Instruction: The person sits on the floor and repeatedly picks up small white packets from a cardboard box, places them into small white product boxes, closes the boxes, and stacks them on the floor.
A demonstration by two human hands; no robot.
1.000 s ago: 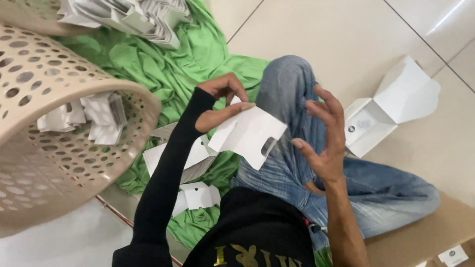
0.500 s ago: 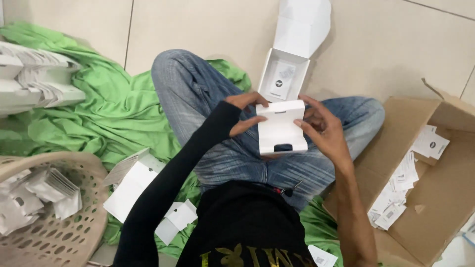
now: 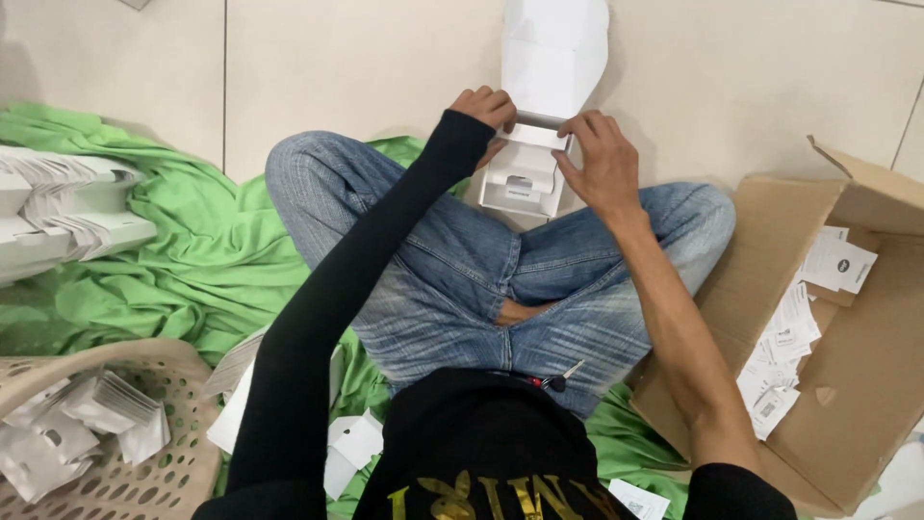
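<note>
Small white carton [image 3: 525, 178]: open, rectangular tray with a long white lid flap [image 3: 553, 53] standing up behind it, a lighter insert visible inside, a dark strip along the hinge edge. It sits on the tiled floor [image 3: 346, 67] just ahead of the person's crossed, jeans-clad legs [image 3: 462, 270].

Left hand [image 3: 486, 108], in a black sleeve, is curled closed, fingertips pinching the carton's back left corner at the hinge. Right hand [image 3: 599, 164], bare-armed, is partly closed, fingers gripping the carton's back right edge, thumb along its side.

Counts: one carton in hand. One brown cardboard box [image 3: 847, 337] to the right of the carton, open, holding many small white printed slips; exact number cannot be told. One beige perforated basket [image 3: 144, 472] well to the lower left of the carton, with several flat white packets. One green cloth [image 3: 202, 250] spread left of the carton, under the legs. Stacks of folded white cartons [image 3: 63, 207] lie on the cloth's far left edge.
</note>
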